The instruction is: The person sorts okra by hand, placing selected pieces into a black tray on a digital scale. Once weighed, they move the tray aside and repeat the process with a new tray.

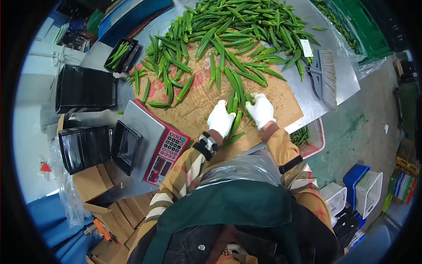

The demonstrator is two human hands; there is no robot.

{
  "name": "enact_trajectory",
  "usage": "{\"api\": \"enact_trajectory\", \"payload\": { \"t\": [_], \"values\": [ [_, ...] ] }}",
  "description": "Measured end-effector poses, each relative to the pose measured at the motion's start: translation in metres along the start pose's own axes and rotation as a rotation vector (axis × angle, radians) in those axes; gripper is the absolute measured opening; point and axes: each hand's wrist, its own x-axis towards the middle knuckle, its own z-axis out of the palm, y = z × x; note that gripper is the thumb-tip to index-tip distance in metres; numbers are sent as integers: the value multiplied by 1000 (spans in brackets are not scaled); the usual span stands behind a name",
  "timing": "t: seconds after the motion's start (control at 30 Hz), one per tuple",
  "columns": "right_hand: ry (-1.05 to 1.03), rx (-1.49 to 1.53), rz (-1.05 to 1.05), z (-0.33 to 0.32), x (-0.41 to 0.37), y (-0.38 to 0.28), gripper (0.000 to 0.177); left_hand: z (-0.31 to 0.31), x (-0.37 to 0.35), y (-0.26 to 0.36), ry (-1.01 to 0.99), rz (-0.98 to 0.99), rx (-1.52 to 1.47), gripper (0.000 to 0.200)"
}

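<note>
A large heap of green okra (246,22) covers the far part of the table, on and beyond a brown cardboard sheet (198,114). My left hand (221,119), in a white glove, is closed at the left side of several okra pods (236,99) near the sheet's front. My right hand (261,110), also gloved in white, is closed on okra at the right of the same pods, its fingertips partly hidden. The two hands are a short gap apart, with pods lying lengthwise between them.
A red scale (165,152) carries a black tray (126,147). Stacked black trays (83,89) stand left, near a tray of okra (118,57). A grey brush (324,79) lies right. A green crate (362,26) and a red-rimmed basket (320,141) flank the table.
</note>
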Motion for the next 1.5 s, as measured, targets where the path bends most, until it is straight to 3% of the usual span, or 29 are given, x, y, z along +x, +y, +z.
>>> {"api": "enact_trajectory", "payload": {
  "t": [0.07,0.1,0.17,0.23,0.3,0.37,0.4,0.47,0.5,0.57,0.73,0.83,0.87,0.97,1.1,1.17,1.27,1.37,1.4,1.5],
  "values": [
    [0,-129,-50,15,-3,-6,37,6,14,-27,-2,0,-195,45],
    [-3,-182,-52,18,-3,-8,37,-12,14,-23,-40,-16,-115,35],
    [-95,-112,1,11,4,-3,38,-22,18,-52,-76,20,-555,18],
    [-132,30,66,-8,6,2,42,-45,14,-50,15,-105,-891,13],
    [-71,224,60,-19,16,21,45,-64,13,-51,-7,-174,-837,14],
    [-9,387,79,-31,33,28,45,-58,16,-50,-49,-67,-748,10],
    [-87,280,147,-43,47,22,43,-41,20,-49,11,-20,-620,11],
    [79,106,2,-38,67,14,40,-18,17,-22,65,73,-287,19],
    [160,17,-67,-34,75,9,39,-16,16,-3,25,16,-126,32],
    [213,-178,-264,-20,87,12,35,-5,18,20,-6,-85,56,39],
    [-50,-419,-261,-10,93,23,40,-15,30,11,-108,-40,120,38],
    [-61,-175,-83,-22,84,28,44,-26,39,-34,-52,143,-94,28],
    [-233,116,19,-34,90,33,45,-32,36,-42,-140,16,-386,22],
    [-204,593,139,-41,88,30,41,-46,18,-36,-270,-101,-909,30],
    [-61,312,10,-15,90,-12,41,-19,-7,11,-112,91,-130,38],
    [-98,47,16,2,93,-30,41,1,-15,23,-148,109,76,35],
    [-54,-57,-32,19,93,-32,41,14,-7,19,-225,104,250,32],
    [-152,532,63,17,97,-4,43,-12,-1,-10,-359,185,-134,29],
    [-381,853,162,15,103,17,42,-18,3,-24,-419,171,-377,26],
    [-563,1327,381,-20,77,33,37,-68,5,-28,-560,-113,-809,24]
  ]
}}
